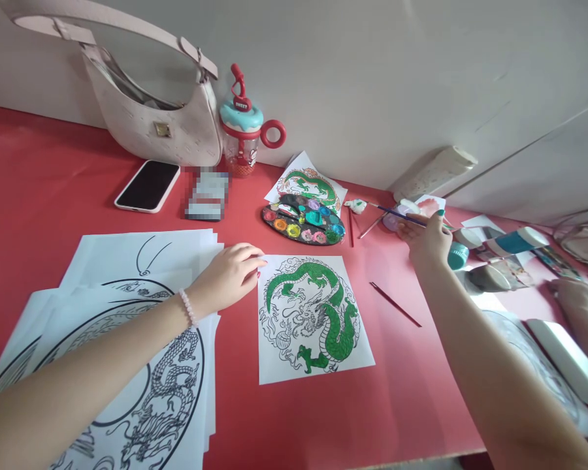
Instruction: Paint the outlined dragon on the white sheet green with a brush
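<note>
From my remote view, I identify a red tabletop point(245, 424). It directly supports a handbag point(159, 134), phone point(147, 186), lidded cup point(242, 147), paint palette point(303, 220), partly green dragon sheet point(313, 320), overlapping printed sheets point(171, 398) left of it, and a thin red brush point(396, 305) on its right.

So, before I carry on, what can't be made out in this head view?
All in the head view:
- Grey item: pixelated, so unreadable.
- Rear drawing: lower part hidden by the palette.
- Left hand: how firmly it presses can't be told.
- Stacked sheets: partly under the left forearm; bottom edge cuts them.
- Other person: mostly cut off by the right edge.
</note>
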The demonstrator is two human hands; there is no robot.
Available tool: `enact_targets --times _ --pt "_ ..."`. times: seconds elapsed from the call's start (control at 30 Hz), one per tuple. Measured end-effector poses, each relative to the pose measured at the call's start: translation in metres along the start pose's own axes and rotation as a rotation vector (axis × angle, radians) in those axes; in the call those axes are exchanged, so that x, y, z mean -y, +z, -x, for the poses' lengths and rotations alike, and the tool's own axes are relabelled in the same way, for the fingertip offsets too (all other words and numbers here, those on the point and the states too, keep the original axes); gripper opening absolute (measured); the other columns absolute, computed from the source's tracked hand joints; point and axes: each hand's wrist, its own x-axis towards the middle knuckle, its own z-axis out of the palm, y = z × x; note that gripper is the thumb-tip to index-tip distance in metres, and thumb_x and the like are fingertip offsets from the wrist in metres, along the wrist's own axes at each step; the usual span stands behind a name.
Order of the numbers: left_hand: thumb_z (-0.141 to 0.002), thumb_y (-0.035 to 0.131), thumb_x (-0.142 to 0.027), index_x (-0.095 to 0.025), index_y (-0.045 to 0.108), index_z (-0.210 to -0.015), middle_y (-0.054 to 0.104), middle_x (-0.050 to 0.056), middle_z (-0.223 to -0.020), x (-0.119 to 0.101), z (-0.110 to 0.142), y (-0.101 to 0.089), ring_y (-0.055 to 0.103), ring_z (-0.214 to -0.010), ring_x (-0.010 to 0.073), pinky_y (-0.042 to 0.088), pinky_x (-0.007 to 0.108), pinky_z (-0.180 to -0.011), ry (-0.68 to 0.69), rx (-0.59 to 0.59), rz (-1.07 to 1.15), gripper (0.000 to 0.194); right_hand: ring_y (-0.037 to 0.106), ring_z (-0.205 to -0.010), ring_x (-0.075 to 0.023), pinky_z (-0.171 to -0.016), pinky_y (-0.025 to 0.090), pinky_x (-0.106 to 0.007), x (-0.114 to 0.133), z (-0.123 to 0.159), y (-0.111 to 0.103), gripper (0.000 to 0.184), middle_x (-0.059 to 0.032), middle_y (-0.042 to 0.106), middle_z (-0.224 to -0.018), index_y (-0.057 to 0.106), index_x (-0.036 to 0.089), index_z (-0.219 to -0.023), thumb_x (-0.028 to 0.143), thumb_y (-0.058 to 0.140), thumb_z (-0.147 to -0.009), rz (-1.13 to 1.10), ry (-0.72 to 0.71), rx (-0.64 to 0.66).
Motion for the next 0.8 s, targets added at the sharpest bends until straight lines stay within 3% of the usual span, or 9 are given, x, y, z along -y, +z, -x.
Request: enact_targets --times 0.1,0.3,0.5,0.63,0.8 --pt "-0.088 0.047 -0.018 -0.02 0.062 -0.104 0.061 0.007 -0.114 0.0 0.0 0.0 0.053 -0.11 0.0222 0.047 0.047 -0.095 0.001 -0.001 -0.002 0.022 0.062 -0.07 -0.0133 -0.066 0.053 -0.028 -0.005 0.006 0.003 0.047 -0.0072 0.063 -0.076 0.061 0.01 -0.081 0.048 0.037 -0.094 0.069 -0.107 0.037" --pt "-0.088 0.047 -0.018 -0.019 0.062 -0.103 0.061 0.007 -0.113 0.0 0.0 -0.001 0.053 -0.11 0.0224 0.048 0.047 -0.095 0.001 0.002 -0.005 0.021 0.061 -0.091 -0.0137 -0.081 0.054 -0.034 -0.017 0.009 0.006 0.032 -0.006 0.062 -0.104 0.057 0.013 -0.109 0.039 0.052 -0.091 0.261 -0.194 0.158" --pt "-0.088 0.047 -0.018 -0.02 0.063 -0.102 0.061 0.007 -0.113 -0.002 0.0 -0.002 0.053 -0.109 0.0223 0.048 0.047 -0.095 -0.001 0.002 -0.006 0.021 0.06 -0.096 -0.0151 -0.083 0.054 -0.035 -0.01 0.008 0.007 0.03 -0.0069 0.06 -0.11 0.057 0.014 -0.111 0.035 0.053 -0.09 0.392 -0.184 0.246" --pt "-0.088 0.047 -0.018 -0.019 0.062 -0.104 0.061 0.007 -0.113 -0.001 -0.001 -0.001 0.053 -0.109 0.0225 0.048 0.047 -0.094 0.003 -0.001 -0.01 0.022 0.061 -0.091 -0.0135 -0.079 0.054 -0.032 0.001 0.004 0.001 0.027 -0.0058 0.061 -0.105 0.058 0.013 -0.108 0.032 0.055 -0.09 0.332 -0.154 0.259" --pt "-0.088 0.047 -0.017 -0.019 0.062 -0.104 0.061 0.007 -0.113 0.0 -0.001 0.0 0.053 -0.109 0.0226 0.048 0.046 -0.094 0.011 -0.004 -0.008 0.022 0.061 -0.089 -0.0132 -0.077 0.054 -0.032 0.009 0.007 -0.006 0.029 -0.0058 0.061 -0.103 0.057 0.012 -0.11 0.034 0.054 -0.09 0.097 -0.051 0.188"
